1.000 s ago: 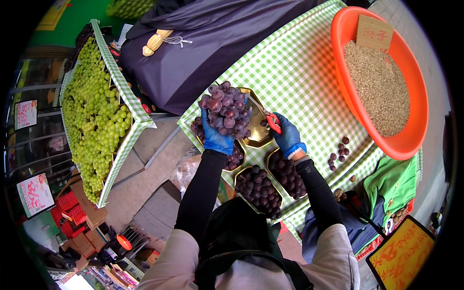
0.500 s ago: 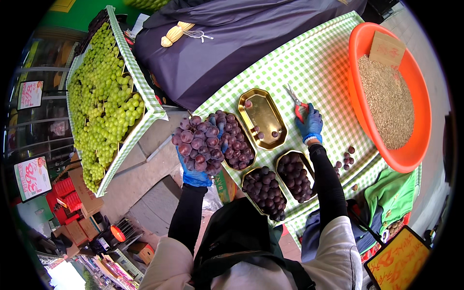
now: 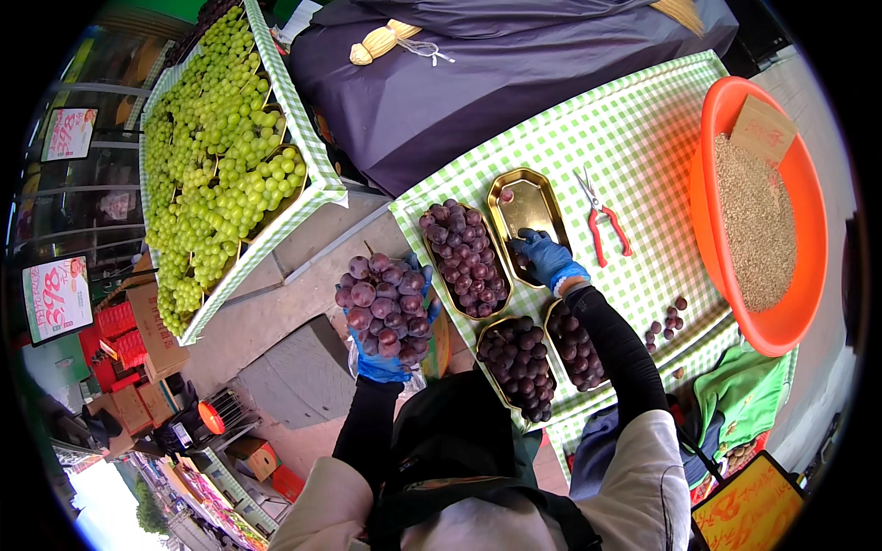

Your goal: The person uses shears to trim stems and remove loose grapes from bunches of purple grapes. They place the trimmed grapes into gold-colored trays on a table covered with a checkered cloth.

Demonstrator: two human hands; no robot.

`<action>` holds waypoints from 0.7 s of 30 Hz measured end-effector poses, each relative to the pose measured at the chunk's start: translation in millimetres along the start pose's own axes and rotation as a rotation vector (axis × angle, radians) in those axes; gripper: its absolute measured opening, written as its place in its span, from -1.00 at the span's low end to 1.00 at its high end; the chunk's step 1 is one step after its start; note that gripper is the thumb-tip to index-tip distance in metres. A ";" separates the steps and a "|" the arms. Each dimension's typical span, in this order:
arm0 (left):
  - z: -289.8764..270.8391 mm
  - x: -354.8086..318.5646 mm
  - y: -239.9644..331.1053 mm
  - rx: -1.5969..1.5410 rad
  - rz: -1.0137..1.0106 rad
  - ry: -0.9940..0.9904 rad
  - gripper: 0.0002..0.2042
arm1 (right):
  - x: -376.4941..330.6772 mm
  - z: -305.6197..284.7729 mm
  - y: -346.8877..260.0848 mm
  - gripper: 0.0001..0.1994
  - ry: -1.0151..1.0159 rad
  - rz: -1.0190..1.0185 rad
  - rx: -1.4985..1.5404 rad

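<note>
My gloved left hand [image 3: 381, 369] holds up a bunch of large purple grapes [image 3: 384, 308], beyond the table's left edge. My gloved right hand [image 3: 549, 259] reaches into a gold plastic tray [image 3: 531, 204], fingers curled down at its near end. A dark loose grape partly shows under those fingers; their grip on it is hidden. Another loose grape [image 3: 506, 196] lies at the tray's far end. Red-handled snips [image 3: 596, 207] rest on the cloth to the right, blades slightly apart. Left of the tray stands a filled tray of purple grapes [image 3: 467, 262].
Two trays of darker grapes [image 3: 516, 363] [image 3: 574, 349] sit at the near edge. Several loose grapes [image 3: 672, 321] lie on the checked tablecloth [image 3: 643, 165]. An orange tub [image 3: 719, 230] of brown grains stands right. Green grapes [image 3: 216, 184] fill a stand at left.
My right hand has let go of the snips, leaving them on the cloth, and moved left into the gold tray. The left hand's bunch has moved away from the filled tray. The view has shifted.
</note>
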State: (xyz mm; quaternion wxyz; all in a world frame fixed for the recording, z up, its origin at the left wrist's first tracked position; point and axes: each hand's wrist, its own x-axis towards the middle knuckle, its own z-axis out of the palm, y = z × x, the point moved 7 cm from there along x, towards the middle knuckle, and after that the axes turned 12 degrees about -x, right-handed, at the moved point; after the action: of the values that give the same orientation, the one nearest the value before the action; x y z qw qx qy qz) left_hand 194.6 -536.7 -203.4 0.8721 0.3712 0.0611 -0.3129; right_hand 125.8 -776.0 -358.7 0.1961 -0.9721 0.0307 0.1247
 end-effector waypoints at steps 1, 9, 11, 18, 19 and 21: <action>-1.2 0.4 2.7 0.033 0.021 -0.001 -0.59 | 1.3 -1.9 -2.5 -0.61 0.018 -0.012 -0.002; 1.2 -8.5 15.5 -0.173 -0.003 -0.086 -0.56 | -10.3 -9.2 -9.5 -0.71 0.073 -0.004 -0.007; 10.8 -11.3 21.7 -0.114 0.011 -0.078 -0.57 | -8.4 0.2 -5.9 -0.70 -0.037 0.049 -0.016; -8.6 -14.4 19.6 -0.421 -0.093 -0.062 -0.62 | 11.4 23.9 21.9 -0.87 0.329 0.164 0.505; -26.6 -14.6 16.2 -0.232 -0.003 0.012 -0.66 | 18.0 13.9 26.9 -0.83 0.373 0.239 0.638; -40.1 -19.0 12.4 -0.157 0.053 0.113 -0.71 | 37.5 -18.3 17.8 -0.70 0.463 0.220 0.565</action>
State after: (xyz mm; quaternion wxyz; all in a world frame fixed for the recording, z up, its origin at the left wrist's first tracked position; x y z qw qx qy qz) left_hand 191.8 -493.1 -218.2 0.9017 0.3203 0.1248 -0.2624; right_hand 164.3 -799.9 -358.6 0.4297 -0.8731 0.2115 -0.0912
